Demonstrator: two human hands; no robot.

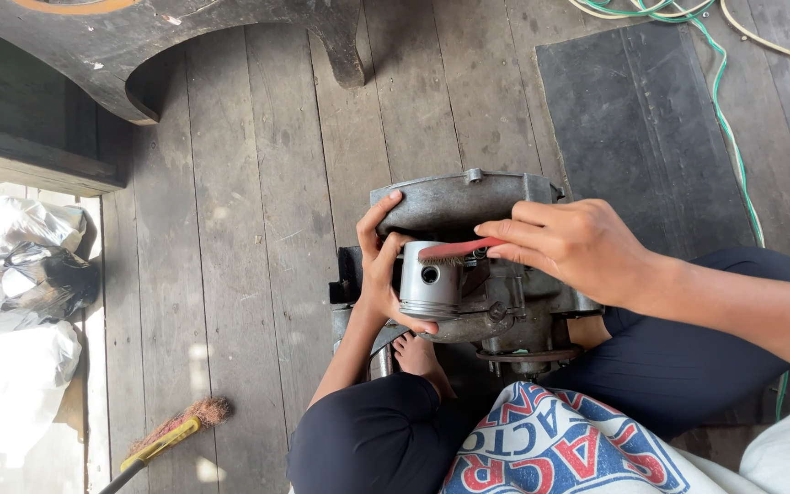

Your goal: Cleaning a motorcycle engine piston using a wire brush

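Left hand (pixel 378 274) fingers wrapped round metal piston (pixel 429 282), atop grey engine case (pixel 459 201). Right hand (pixel 573 245) fingers pinching red brush (pixel 464 251), bristles on piston top.

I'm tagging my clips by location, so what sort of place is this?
Probably an informal home or backyard repair spot, not a fitted workshop. The person sits on a worn plank floor, the left hand holding a piston against an engine case, the right hand brushing it. A broom lies nearby.
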